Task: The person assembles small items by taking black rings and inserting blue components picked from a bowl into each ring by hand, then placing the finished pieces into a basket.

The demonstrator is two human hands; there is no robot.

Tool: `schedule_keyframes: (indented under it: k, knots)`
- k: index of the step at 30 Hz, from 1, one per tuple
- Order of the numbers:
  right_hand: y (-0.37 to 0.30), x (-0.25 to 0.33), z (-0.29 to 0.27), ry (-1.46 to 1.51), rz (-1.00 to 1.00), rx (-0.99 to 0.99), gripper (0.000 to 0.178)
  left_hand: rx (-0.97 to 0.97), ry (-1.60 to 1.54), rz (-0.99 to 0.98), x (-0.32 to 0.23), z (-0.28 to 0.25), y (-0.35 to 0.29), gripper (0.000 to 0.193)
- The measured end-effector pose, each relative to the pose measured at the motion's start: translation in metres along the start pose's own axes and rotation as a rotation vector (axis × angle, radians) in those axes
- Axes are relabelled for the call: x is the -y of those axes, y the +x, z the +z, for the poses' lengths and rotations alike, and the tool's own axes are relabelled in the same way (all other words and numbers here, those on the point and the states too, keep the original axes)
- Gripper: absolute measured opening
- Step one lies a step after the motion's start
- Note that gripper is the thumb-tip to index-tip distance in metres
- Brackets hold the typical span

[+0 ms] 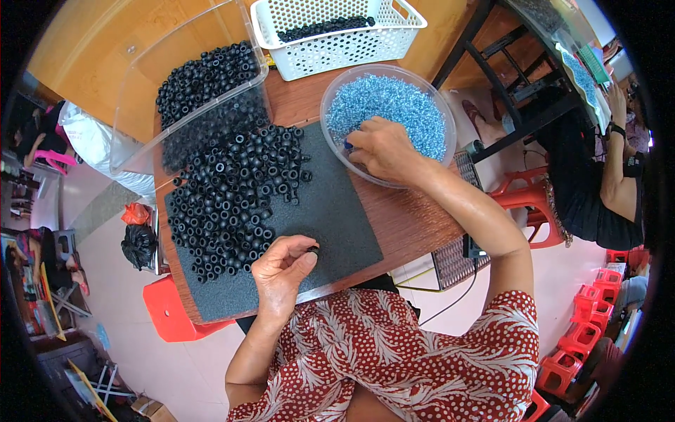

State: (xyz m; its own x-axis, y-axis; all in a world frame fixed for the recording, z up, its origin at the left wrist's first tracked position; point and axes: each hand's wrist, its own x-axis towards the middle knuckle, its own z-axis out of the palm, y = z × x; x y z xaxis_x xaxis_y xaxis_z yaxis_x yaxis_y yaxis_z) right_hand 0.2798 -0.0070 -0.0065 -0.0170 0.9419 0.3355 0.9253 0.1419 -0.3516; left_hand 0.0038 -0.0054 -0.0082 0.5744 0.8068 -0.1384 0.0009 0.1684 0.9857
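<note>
My left hand (283, 273) is held over the dark grey mat (330, 211), thumb and forefinger pinched on a small black ring-shaped piece (313, 249), which is mostly covered by the fingertips. Left of it spreads a heap of the same hollow black plastic pieces (225, 190). My right hand (385, 149) reaches over the near left rim of a round clear tub (452, 133) filled with tiny shiny blue pieces (387, 98). Its fingers are bent and drawn together. A dark blue spot (348, 146) shows at the fingertips; what it is cannot be made out.
A clear bin (133, 91) of black pieces lies tilted behind the heap. Behind the table (408, 218) edge stands a white perforated basket (344, 56) with more black pieces. Red stools (169, 309) are around, and another person (590, 176) works at the right.
</note>
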Motion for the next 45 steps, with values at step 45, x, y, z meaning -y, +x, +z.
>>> schedule_keyframes:
  k: [45]
  knots:
    - [-0.030,0.109,-0.010,0.699,0.069,0.084,0.017,-0.121,0.243,0.347,-0.008,0.004,-0.001,0.040]
